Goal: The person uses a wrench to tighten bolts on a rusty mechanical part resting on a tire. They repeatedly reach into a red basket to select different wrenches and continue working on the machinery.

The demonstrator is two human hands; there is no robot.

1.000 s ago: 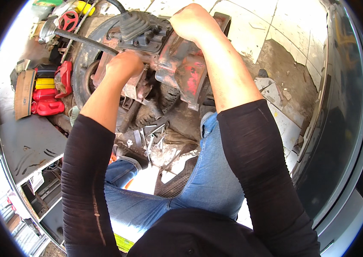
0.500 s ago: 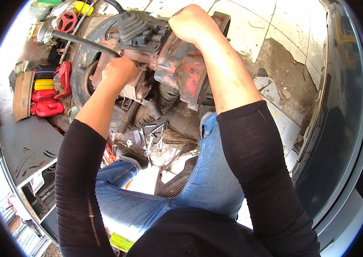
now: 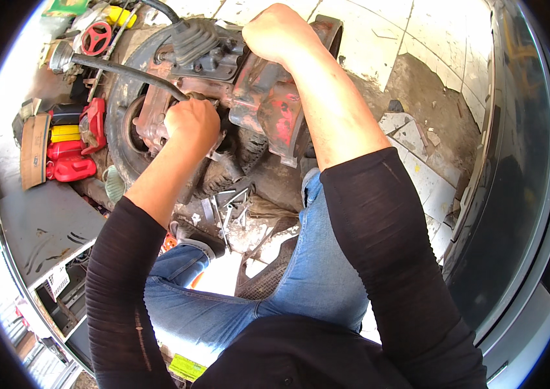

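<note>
A greasy gearbox housing [image 3: 275, 104] with red paint patches rests against a tyre [image 3: 119, 110]. A ribbed rubber boot [image 3: 194, 44] rises from its top plate. My left hand [image 3: 192, 123] is curled at the left part of the housing, beside the lower end of a dark bent lever [image 3: 122, 68]; its fingertips are hidden, so what they hold cannot be made out. At the far side, my right hand [image 3: 278, 35] is closed over the upper edge of the housing, its fingers mostly out of sight.
Several wrenches [image 3: 224, 217] lie on the floor between my feet. Red jerrycans [image 3: 74, 167] and a cardboard piece [image 3: 35, 149] stand at the left, near a grey cabinet [image 3: 45, 220]. Broken tiles [image 3: 417, 142] lie at right, beside a dark vehicle panel [image 3: 508, 181].
My left hand has shifted right and turned, its wrist more bent, at the lever's lower end. The right hand stays on the housing, and the whole view has slid slightly.
</note>
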